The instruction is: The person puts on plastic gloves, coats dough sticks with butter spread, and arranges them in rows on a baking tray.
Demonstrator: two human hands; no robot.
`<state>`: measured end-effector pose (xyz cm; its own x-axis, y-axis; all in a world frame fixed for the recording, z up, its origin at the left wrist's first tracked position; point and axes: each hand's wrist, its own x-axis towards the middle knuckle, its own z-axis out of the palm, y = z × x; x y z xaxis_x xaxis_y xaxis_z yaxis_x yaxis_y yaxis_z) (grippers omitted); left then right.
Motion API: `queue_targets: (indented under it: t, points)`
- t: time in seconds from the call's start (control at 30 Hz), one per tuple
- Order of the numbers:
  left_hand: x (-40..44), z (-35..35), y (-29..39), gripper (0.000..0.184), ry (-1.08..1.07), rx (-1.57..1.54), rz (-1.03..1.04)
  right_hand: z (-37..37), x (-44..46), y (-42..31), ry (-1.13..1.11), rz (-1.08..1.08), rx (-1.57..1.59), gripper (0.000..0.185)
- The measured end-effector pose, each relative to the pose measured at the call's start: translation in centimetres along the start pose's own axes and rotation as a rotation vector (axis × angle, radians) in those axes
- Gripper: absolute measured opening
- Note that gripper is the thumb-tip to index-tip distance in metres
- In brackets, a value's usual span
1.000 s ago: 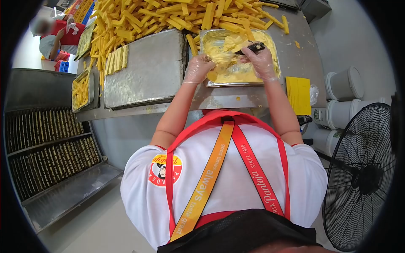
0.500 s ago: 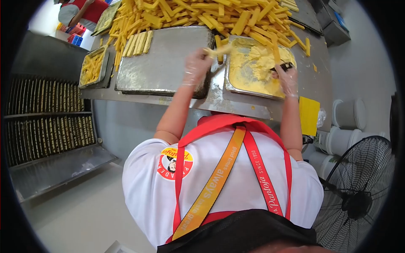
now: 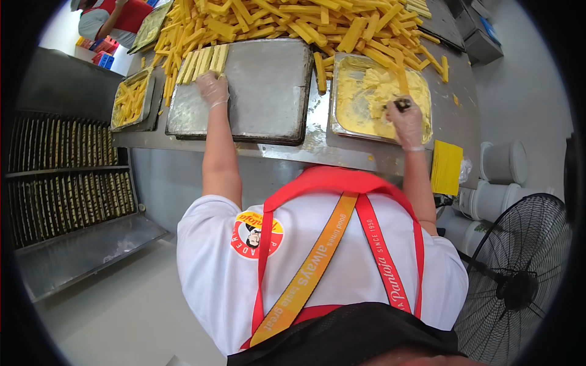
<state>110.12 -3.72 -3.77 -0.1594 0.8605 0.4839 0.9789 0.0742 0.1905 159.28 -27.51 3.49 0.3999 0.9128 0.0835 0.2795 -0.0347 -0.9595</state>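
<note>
The left hand (image 3: pixel 213 90), its pinch hidden from view, should square the pale-coated sticks (image 3: pixel 198 63) on the tray (image 3: pixel 268 91) without smearing, while the right hand (image 3: pixel 408 122), wrapped around a black handle (image 3: pixel 402 105), hangs over the yellow spread (image 3: pixel 354 100).

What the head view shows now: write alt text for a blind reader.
The gloved left hand is at a row of coated food sticks on a metal tray; the gloved right hand holds a black-handled tool over a pan of yellow spread. Yellow sticks lie heaped behind.
</note>
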Motion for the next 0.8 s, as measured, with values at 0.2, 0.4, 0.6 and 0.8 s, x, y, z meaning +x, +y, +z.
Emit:
queue_targets:
  t: [0.2,0.4,0.6,0.8]
  points:
    - [-1.6,-6.8,9.6,0.056,0.075,-0.079,0.119,1.1,0.7,-1.1,-0.406,0.091,0.184,0.012]
    - [-4.2,-10.5,26.1,0.042,-0.366,-0.525,0.497,0.5,4.8,1.1,0.056,-0.292,-0.504,0.017]
    - [-2.4,-2.6,33.4,0.035,-0.589,-0.362,0.371,-0.2,6.5,1.4,-0.409,0.007,0.017,0.021]
    - [-2.1,2.2,34.3,0.043,-0.471,-0.435,0.259,-0.6,4.6,-1.1,-0.199,-0.31,-0.389,0.02]
